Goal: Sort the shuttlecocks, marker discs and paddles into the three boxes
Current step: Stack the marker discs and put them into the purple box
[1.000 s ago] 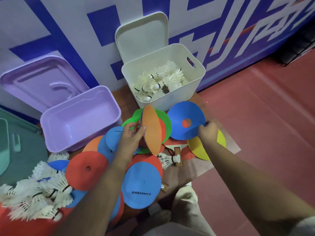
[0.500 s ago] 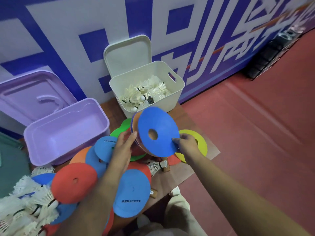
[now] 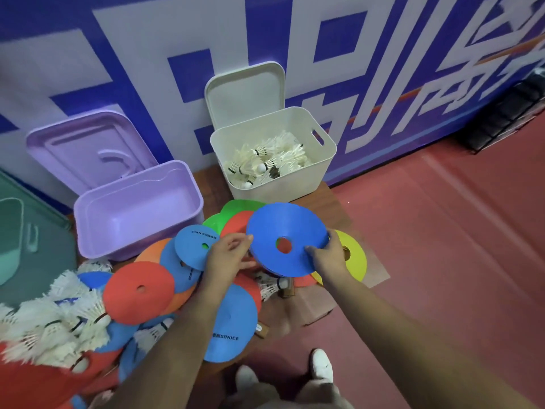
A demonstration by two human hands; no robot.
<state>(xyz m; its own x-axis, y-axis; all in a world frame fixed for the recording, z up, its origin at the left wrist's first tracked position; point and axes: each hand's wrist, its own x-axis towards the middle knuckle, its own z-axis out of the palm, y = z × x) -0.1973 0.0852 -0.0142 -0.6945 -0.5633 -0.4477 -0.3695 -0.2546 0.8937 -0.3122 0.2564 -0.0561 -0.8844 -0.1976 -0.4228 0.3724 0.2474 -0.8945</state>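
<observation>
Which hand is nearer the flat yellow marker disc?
Right. The right hand sits at the left edge of the yellow marker disc; the left hand is farther left, beyond the held blue disc.

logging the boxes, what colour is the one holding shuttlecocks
Cream white box, seen in the head view; shuttlecocks lie inside.

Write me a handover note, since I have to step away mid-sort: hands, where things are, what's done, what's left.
Left hand: fingers hold the left edge of the disc stack, blue on top.
Right hand: pinches the stack's right edge, thumb on top.
Done: boxed shuttlecocks lie in the white box.
Left: the purple box shows no discs yet. Still to sort are the red disc, the yellow disc and others, loose shuttlecocks at lower left, and a paddle handle poking out from under the discs. The green box is mostly out of view.
</observation>
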